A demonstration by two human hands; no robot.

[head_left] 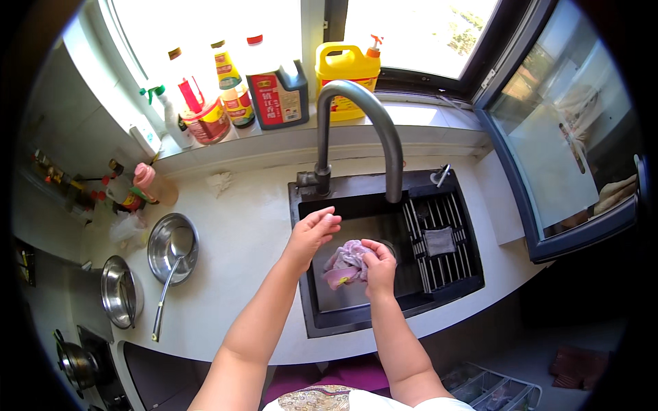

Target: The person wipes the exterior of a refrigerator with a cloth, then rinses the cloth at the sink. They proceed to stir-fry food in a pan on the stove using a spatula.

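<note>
Gripping a crumpled pink-and-purple cloth (348, 264), the right hand (378, 268) has its fingers curled shut around the wad, over the black rectangular sink (312, 322). Just left and slightly above hangs the left hand (312, 231), fingers loosely spread and holding nothing, close beneath the curved grey metal faucet (356, 123). Inside the sink, 1 dark slatted rack (445, 264) carries a grey square pad (439, 240).

Right hand (379, 267) grips a pinkish cloth (346, 264), seemingly bunched; left hand (312, 229) open.
</note>
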